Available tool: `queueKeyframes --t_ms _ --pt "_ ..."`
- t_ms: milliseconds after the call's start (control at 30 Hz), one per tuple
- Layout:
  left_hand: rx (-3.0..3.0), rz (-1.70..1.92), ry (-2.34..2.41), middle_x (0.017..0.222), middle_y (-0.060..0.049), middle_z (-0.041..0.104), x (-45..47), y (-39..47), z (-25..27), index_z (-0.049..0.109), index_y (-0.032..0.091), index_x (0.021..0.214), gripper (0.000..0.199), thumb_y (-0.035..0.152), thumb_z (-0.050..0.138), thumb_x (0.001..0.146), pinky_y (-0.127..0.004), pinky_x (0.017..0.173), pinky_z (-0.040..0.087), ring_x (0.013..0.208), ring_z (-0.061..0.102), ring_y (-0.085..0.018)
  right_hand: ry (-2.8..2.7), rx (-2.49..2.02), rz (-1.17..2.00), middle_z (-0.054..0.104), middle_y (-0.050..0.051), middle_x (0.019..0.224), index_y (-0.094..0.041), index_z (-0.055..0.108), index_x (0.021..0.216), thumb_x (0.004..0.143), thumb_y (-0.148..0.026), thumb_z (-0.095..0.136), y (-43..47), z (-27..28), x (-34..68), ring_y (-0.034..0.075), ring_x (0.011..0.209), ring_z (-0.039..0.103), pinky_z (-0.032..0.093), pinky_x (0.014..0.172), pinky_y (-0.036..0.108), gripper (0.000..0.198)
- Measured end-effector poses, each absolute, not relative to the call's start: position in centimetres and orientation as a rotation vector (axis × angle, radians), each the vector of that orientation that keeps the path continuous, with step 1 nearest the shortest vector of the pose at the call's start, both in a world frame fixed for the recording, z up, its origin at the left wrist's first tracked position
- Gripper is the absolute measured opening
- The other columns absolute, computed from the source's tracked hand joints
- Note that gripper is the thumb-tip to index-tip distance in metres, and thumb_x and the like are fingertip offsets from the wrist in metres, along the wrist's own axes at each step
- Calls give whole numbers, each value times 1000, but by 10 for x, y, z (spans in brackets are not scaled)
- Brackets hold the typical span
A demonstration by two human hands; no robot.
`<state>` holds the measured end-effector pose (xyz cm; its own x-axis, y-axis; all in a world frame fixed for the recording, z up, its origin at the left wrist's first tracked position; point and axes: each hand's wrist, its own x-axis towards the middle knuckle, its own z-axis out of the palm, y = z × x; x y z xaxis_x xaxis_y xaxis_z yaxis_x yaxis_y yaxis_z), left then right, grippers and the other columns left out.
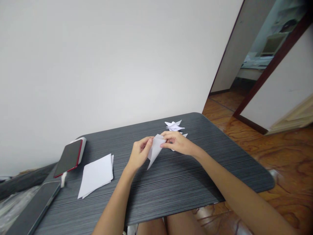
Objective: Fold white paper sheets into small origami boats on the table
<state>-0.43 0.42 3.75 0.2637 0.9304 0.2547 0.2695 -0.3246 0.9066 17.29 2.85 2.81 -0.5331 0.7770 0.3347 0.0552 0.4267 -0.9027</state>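
Note:
Between my hands, above the dark table, is a folded piece of white paper (156, 148) with a long point hanging down. My left hand (140, 152) pinches its left edge between thumb and fingers. The upper right corner is gripped by my right hand (176, 142), thumb below and fingers above. Just behind my right hand lie folded paper cranes (174, 125) in white, partly covered by that hand. To the left of my left forearm rests a small stack of white paper sheets (97, 174), its edges slightly uneven.
The dark wood-grain table (171, 189) stands against a white wall. On its left side a red-edged tablet (69, 156) leans on a white object, with a dark flat device (36, 207) nearer me. Beyond the table's right edge are wooden flooring (281, 153) and a doorway.

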Motion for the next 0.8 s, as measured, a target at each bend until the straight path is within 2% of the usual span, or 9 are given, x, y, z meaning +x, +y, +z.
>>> queueKeyframes --t_ms 133,267,367,467,600,800 --pt "1681 1179 1046 91 -6 62 1 3 34 59 16 93 29 33 59 69 -25 75 40 84 55 -19 -1937 -716 1103 54 4 83 -16 62 66 69 -26 61 28 30 174 14 74 51 43 66 26 11" --pt "1625 1221 1038 89 -6 60 5 2 30 57 16 93 27 30 58 70 -24 74 41 81 55 -17 -1866 -705 1287 54 4 86 -15 63 69 71 -30 59 26 31 174 9 60 50 43 55 24 16" --pt "1626 1236 982 87 -5 60 5 1 30 52 18 103 32 29 56 73 -24 73 41 77 55 -15 -1840 -709 1353 54 4 83 -13 62 64 72 -31 57 25 33 175 7 55 49 44 54 24 20" --pt "1660 1265 958 93 -7 59 4 0 33 54 19 103 33 27 57 72 -27 79 39 83 54 -17 -1861 -718 1299 55 5 83 -13 62 59 72 -31 57 26 36 177 11 65 53 45 63 26 22" --pt "1806 1207 997 97 -7 60 3 -2 38 65 18 82 16 25 60 68 -31 88 35 94 52 -22 -1869 -738 1261 56 5 88 -15 65 64 71 -30 59 27 35 179 14 75 54 45 67 28 18" --pt "1838 1198 1014 97 -7 63 2 -1 32 68 21 85 25 20 67 60 -34 90 35 94 55 -23 -1979 -730 1202 56 4 88 -18 67 75 70 -26 61 29 27 178 15 80 54 44 73 29 12"
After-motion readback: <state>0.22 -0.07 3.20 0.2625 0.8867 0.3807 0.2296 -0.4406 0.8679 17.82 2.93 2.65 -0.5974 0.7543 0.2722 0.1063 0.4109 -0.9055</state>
